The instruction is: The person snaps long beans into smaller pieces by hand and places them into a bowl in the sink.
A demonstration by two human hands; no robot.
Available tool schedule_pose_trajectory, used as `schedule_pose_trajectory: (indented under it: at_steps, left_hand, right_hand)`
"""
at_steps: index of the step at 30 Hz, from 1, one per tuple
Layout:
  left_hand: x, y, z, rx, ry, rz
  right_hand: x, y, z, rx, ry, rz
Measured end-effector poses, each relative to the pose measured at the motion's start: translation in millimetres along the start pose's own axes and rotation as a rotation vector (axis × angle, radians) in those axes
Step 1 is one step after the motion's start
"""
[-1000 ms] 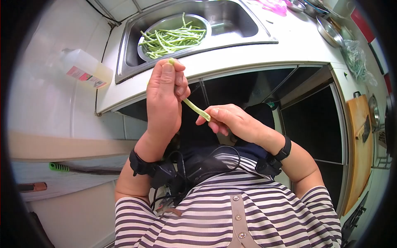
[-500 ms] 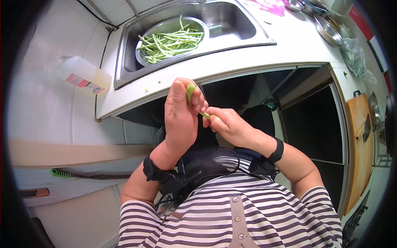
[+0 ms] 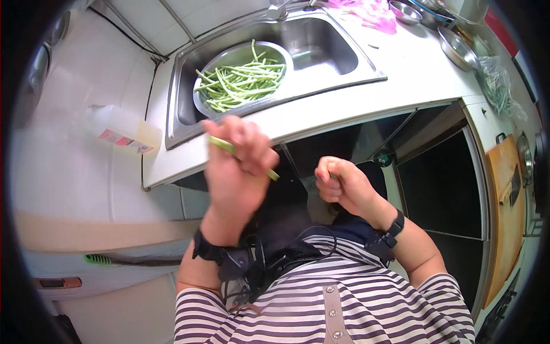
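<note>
My left hand (image 3: 238,163), somewhat blurred, is closed around a green bean piece (image 3: 222,144) whose ends stick out on both sides of the fingers. It hangs over the counter's front edge, just below the sink. To its right and apart from it, my right hand (image 3: 344,184) is curled with thumb and fingers pressed together; whatever it may hold is too small to name. A metal bowl (image 3: 288,62) in the sink holds a heap of long green beans (image 3: 246,80).
The steel sink (image 3: 344,51) is set in a white counter (image 3: 418,74). A plastic bottle (image 3: 129,131) stands at the left. At the right are a pink bag (image 3: 378,14), metal bowls (image 3: 456,49), a clear bag of greens (image 3: 497,92) and a wooden board (image 3: 502,212).
My hands have moved apart, my left hand up and left with the bean piece, my right hand to the right. The right hand has let go of that piece. The view has shifted slightly.
</note>
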State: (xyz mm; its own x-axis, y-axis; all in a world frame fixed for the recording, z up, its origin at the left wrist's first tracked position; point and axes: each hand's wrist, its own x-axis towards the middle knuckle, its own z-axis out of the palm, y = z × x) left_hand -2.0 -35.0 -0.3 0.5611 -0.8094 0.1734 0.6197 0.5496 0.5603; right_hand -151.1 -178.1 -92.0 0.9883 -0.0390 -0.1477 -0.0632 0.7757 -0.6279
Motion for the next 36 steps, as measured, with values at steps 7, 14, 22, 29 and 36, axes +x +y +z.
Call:
schedule_pose_trajectory:
  at_steps: [7, 14, 22, 29, 36]
  left_hand:
    - [91.5, 84.4, -38.2, 1.651, 0.066, 0.833]
    - [75.7, 38.8, -69.6, 1.79, 0.002, 0.227]
    - [35.2, -15.9, -82.7, 2.202, -0.179, 0.423]
    - [37.2, -24.1, -76.9, 2.281, -0.187, 0.357]
    - [39.1, -26.0, -72.9, 2.266, -0.186, 0.352]
  right_hand:
    - [-34.2, -10.6, -35.1, -0.465, 0.168, 0.079]
    - [-24.0, -125.8, -44.1, -0.824, 0.425, -0.252]
    - [112.1, -287.0, -176.0, -2.01, 0.825, -0.508]
    - [160.6, -314.2, -153.7, -1.955, 0.91, -0.162]
    - [180.4, -302.9, -174.7, -2.464, 0.895, -0.22]
